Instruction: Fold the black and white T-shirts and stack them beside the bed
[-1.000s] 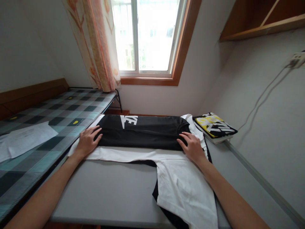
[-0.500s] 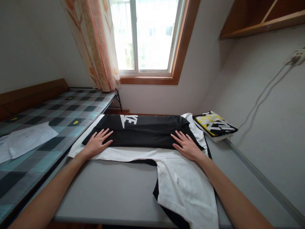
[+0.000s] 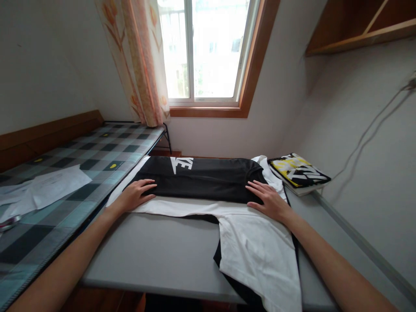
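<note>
A black T-shirt (image 3: 208, 180) with white block letters lies folded into a long strip across the table. Under it spreads a white shirt (image 3: 256, 242), one sleeve reaching toward me, and dark fabric shows beneath that. My left hand (image 3: 136, 195) rests palm down on the left end of the strip, fingers stretched out. At the collar end, my right hand (image 3: 269, 200) lies on the black cloth, its fingers also extended. Neither hand grips the fabric visibly. Both palms partly cover the near edge of the strip.
A folded black, yellow and white garment (image 3: 299, 172) lies on something white at the table's back right. To the left stands a bed (image 3: 78, 151) with a checked cover and papers (image 3: 48, 186). The grey table (image 3: 146, 251) ends close to me. A cable (image 3: 367, 130) hangs along the right wall.
My fingers have drawn closer together, and the right hand has shifted slightly right toward the collar. The whole view has turned a little left. The shirts lie much as before.
</note>
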The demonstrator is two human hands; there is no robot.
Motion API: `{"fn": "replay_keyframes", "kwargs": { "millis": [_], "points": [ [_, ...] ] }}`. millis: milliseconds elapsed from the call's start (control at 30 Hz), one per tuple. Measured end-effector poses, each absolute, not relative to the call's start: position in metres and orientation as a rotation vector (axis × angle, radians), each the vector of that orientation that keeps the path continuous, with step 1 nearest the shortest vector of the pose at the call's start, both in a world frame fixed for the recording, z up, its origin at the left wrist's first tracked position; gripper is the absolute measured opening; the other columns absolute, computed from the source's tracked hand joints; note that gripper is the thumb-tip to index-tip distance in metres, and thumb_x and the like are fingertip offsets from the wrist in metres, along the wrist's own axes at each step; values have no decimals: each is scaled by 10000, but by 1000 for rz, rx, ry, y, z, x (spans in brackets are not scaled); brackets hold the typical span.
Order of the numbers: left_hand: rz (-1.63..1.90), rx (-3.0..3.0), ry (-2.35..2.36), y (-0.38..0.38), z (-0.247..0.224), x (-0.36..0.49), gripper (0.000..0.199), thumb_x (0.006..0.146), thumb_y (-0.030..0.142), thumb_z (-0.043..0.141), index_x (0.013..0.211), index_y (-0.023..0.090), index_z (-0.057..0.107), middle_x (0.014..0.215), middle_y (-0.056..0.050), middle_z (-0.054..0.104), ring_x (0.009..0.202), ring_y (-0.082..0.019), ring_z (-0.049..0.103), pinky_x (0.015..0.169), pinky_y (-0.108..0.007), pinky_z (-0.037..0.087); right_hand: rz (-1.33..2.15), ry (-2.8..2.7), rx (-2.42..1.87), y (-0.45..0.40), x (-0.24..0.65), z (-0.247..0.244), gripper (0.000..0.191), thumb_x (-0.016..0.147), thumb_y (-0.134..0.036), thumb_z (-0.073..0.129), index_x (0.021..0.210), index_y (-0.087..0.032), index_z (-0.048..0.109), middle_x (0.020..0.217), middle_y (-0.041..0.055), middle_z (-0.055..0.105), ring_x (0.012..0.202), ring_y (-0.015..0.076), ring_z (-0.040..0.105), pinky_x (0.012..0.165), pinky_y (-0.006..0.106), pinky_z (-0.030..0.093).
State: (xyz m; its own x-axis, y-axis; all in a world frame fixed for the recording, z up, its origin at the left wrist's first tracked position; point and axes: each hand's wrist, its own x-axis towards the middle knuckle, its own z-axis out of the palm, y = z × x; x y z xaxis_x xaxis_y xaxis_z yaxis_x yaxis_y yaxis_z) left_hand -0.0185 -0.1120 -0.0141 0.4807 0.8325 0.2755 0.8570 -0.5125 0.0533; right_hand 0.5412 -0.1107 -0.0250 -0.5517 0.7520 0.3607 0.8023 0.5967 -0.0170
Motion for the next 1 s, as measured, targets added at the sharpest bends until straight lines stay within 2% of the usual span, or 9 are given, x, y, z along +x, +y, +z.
{"fn": "replay_keyframes", "kwargs": {
  "millis": [133,267,333,433,700,833,1000],
  "points": [
    [-324,-2590,-1372,-121,-5,-43,363,925,401,440,1087,226,714,1098,-104,693,965,-245,657,885,-393,505,-432,-2543,-1171,-120,568,-13,449,875,-453,575,1246,-206,630,1321,102,600,1208,298,533,1008,475,412],
    [-191,-2523,-1391,-128,2,-65,354,929,344,418,1068,203,712,1060,-115,696,956,-272,650,861,-429,492,-559,-2587,-1108,-127,599,-11,313,889,-256,524,1159,-237,681,1215,56,671,1102,272,581,953,454,426],
    [-167,-2486,-1455,-131,2,-70,354,926,347,421,1060,187,708,1047,-117,691,948,-277,641,866,-437,484,-575,-2591,-1110,-131,609,-14,310,893,-224,507,1140,-260,690,1179,34,692,1069,263,590,930,445,428],
    [-208,-2481,-1594,-132,0,-72,337,924,316,406,1025,171,693,1036,-104,676,943,-243,625,873,-391,485,-557,-2549,-1168,-136,612,-17,305,906,-229,490,1123,-267,701,1138,30,712,1044,255,598,906,431,435],
    [-327,-2450,-1771,-118,11,-78,185,818,204,466,865,171,642,1000,-86,644,947,-204,570,889,-326,466,-286,-2554,-1275,-124,609,0,343,841,-158,489,1066,-221,739,1054,51,742,850,247,650,773,416,515],
    [-273,-2474,-1749,-121,26,-78,167,791,201,466,798,179,631,935,-81,643,882,-197,568,836,-303,457,-74,-2610,-1257,-124,612,13,384,813,-103,457,1034,-196,757,1027,68,747,850,246,670,772,403,549],
    [-167,-2469,-1709,-149,32,-82,170,741,193,470,742,190,640,869,-59,648,812,-196,569,785,-294,425,91,-2609,-1308,-145,609,23,409,774,-81,485,1035,-228,763,959,76,757,823,235,688,743,359,560]
  ]
}}
